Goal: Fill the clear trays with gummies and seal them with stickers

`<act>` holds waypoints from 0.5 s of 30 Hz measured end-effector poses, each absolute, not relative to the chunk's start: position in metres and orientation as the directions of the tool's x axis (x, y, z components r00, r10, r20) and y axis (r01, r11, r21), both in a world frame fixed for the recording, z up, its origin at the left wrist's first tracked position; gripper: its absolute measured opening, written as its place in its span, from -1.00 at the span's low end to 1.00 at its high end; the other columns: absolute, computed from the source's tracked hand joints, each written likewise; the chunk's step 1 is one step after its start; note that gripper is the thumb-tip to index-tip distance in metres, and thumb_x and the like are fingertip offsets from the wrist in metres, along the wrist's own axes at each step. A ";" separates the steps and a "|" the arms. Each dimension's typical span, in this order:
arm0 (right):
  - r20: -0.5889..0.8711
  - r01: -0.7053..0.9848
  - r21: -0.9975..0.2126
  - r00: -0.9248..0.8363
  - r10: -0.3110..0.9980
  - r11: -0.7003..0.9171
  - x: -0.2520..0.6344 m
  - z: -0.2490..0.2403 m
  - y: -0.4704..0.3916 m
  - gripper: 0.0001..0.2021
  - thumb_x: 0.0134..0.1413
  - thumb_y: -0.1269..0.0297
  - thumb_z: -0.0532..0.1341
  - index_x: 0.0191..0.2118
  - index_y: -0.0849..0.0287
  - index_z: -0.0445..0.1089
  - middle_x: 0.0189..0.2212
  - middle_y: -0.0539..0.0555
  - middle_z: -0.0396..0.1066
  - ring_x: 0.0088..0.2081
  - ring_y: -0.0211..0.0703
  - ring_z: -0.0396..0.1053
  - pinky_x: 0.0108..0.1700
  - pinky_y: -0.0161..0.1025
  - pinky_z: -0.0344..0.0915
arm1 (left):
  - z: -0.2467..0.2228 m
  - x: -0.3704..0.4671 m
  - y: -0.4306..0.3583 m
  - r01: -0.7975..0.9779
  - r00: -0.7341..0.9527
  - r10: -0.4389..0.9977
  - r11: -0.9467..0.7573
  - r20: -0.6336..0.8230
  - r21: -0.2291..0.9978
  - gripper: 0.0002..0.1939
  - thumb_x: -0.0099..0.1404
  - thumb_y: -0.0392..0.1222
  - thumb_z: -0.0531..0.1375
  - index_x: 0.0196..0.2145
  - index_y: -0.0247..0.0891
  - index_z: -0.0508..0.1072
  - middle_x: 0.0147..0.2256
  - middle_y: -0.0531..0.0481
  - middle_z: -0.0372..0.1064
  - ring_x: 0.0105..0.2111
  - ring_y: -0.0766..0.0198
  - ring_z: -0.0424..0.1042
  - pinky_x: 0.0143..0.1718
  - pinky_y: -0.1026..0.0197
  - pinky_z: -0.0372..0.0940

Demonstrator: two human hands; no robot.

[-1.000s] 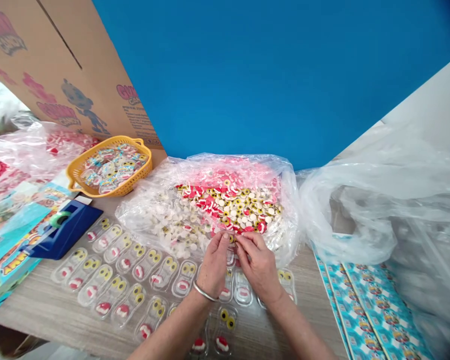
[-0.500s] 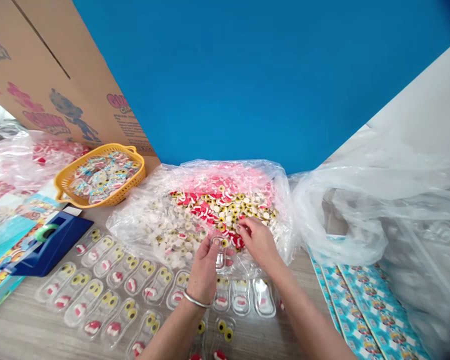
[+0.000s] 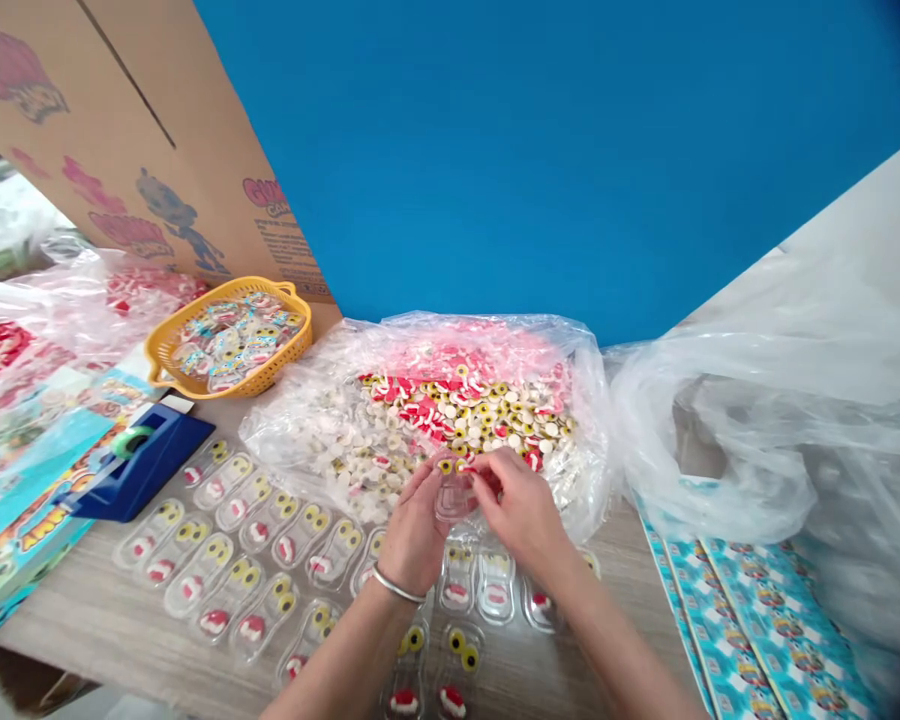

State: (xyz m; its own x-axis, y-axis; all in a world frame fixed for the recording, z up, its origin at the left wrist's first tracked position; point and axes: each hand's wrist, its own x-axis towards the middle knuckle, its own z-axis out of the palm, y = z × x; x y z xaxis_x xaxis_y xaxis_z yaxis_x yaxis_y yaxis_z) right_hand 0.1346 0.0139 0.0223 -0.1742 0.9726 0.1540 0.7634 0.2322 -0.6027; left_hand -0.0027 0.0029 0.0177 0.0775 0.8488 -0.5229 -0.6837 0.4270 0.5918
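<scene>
My left hand (image 3: pixel 414 530), a metal bangle at its wrist, grips a clear plastic blister tray (image 3: pixel 454 502) upright. Two yellow gummy eyes (image 3: pixel 445 466) show at the tray's upper end. At the tray's right edge my right hand (image 3: pixel 516 500) pinches a small red gummy piece, mostly hidden by its fingertips. Just behind both hands lies an opened clear bag (image 3: pixel 592 420) with many loose gummy eyes and red-and-white gummy teeth. Filled blister trays (image 3: pixel 253 628), each with eyes and teeth, lie in rows on the table before me.
A yellow basket (image 3: pixel 274 375) of packed candies stands at the back left, beside a blue tape dispenser (image 3: pixel 146 470). Printed blue card sheets (image 3: pixel 769 600) and crumpled plastic bags (image 3: pixel 637 450) lie on the right. A cardboard box (image 3: pixel 217 130) and a blue panel (image 3: pixel 480 150) rise behind.
My right hand has come from the candy pile to the tray in my left hand. Two eyes now show at the tray's top. The whole view has shifted slightly.
</scene>
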 end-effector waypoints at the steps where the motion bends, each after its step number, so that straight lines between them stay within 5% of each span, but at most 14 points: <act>1: 0.184 0.771 -0.564 -0.233 0.955 0.297 0.134 0.026 0.003 -0.90 0.20 0.43 0.13 -0.23 0.14 0.37 -0.29 0.05 0.39 -0.25 -0.17 0.37 -0.20 -0.27 0.28 | 0.021 -0.001 0.002 -0.690 0.090 0.849 0.431 -0.521 0.582 -0.70 0.17 -0.20 0.28 -0.11 -0.25 0.47 -0.18 -0.09 0.49 -0.28 0.24 0.49 -0.29 0.26 0.37; 7: 0.270 0.832 -0.213 -0.453 0.850 0.512 0.141 0.030 -0.048 -0.88 0.20 0.47 0.12 -0.22 0.22 0.40 -0.23 0.17 0.41 -0.22 -0.04 0.35 -0.18 -0.13 0.32 | 0.032 0.019 -0.012 -0.627 0.175 0.821 0.518 -0.543 0.582 -0.67 0.13 -0.18 0.29 -0.12 -0.23 0.47 -0.30 -0.02 0.49 -0.37 0.31 0.47 -0.36 0.32 0.32; 15: 0.319 0.899 -0.181 -0.330 0.888 0.399 0.159 0.029 -0.091 -0.83 0.20 0.46 0.11 -0.13 0.23 0.40 -0.19 0.22 0.44 -0.22 0.01 0.38 -0.20 -0.07 0.33 | 0.036 0.046 -0.030 -0.545 0.246 0.810 0.570 -0.532 0.615 -0.58 0.11 -0.14 0.31 -0.06 -0.23 0.40 -0.31 -0.06 0.52 -0.26 0.14 0.55 -0.30 0.22 0.38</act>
